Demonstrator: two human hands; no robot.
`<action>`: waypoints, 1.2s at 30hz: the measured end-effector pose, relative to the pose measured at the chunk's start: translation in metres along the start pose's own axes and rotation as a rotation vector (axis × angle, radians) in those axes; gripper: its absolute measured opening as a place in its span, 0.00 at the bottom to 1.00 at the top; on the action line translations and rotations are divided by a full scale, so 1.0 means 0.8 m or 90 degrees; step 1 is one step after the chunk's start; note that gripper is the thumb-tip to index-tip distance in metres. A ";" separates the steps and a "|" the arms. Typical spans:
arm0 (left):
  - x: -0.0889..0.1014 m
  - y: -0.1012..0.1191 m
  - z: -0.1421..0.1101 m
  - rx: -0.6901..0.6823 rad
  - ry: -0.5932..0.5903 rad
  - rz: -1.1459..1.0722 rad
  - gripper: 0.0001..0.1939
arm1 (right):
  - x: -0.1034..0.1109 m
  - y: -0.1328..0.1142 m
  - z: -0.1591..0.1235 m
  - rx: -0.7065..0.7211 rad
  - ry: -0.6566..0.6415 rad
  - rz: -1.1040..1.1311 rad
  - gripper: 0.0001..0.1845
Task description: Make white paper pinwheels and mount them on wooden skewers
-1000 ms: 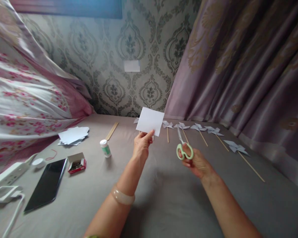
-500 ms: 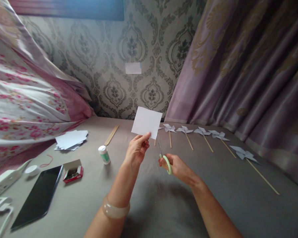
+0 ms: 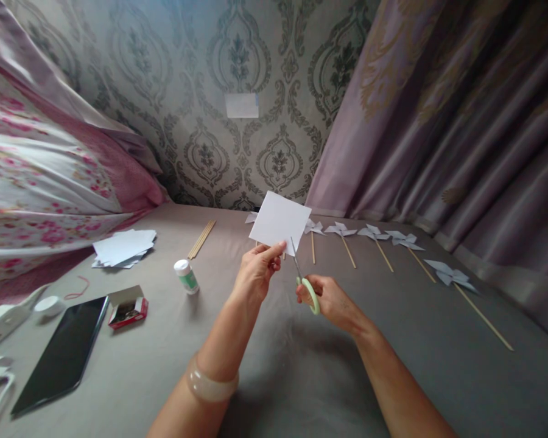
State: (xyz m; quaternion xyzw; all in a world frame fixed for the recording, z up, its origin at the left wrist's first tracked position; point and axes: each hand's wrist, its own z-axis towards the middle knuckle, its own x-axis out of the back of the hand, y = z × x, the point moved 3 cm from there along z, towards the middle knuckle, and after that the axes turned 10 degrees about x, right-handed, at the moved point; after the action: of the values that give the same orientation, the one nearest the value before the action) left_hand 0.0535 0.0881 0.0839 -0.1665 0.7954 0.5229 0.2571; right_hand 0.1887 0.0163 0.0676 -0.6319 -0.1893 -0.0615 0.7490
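Observation:
A white square sheet of paper (image 3: 279, 220) is pinched near its lower corner between the thumb and fingers of my left hand (image 3: 257, 267), held up above the grey surface. In my right hand (image 3: 329, 299) are scissors (image 3: 311, 295) with pale green handles. Their blades point up and overlap the lower right corner of the paper; one blade shows in front of it. Beyond the paper, several white paper pinwheels (image 3: 341, 229) on wooden sticks lie in a row stretching to the right. The paper partly hides the nearest ones at the left of that row.
At the left lie a stack of white paper (image 3: 124, 248), wooden sticks (image 3: 201, 239), a white-and-green glue bottle (image 3: 186, 277), an open red box (image 3: 128, 311) of small items, a black phone (image 3: 61, 356) and a white power strip (image 3: 4, 325). Curtains (image 3: 393, 121) hang at the right.
The paper has shifted slightly right and turned clockwise in my left hand. The scissors have moved up, bringing a blade over the paper's lower corner. The camera view has tilted down a little.

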 end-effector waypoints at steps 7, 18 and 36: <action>-0.002 0.002 -0.004 -0.008 -0.003 0.015 0.21 | 0.005 -0.001 -0.001 -0.006 0.024 0.037 0.25; -0.004 0.004 -0.010 -0.024 0.004 0.040 0.20 | 0.005 -0.005 -0.003 -0.009 0.033 0.028 0.25; -0.009 0.005 -0.024 0.003 -0.006 0.032 0.18 | 0.008 -0.008 -0.006 0.008 0.015 0.010 0.24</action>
State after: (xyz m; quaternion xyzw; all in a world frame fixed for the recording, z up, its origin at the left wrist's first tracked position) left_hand 0.0527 0.0722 0.0967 -0.1435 0.7993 0.5284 0.2477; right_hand 0.1933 0.0111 0.0755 -0.6281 -0.1757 -0.0617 0.7556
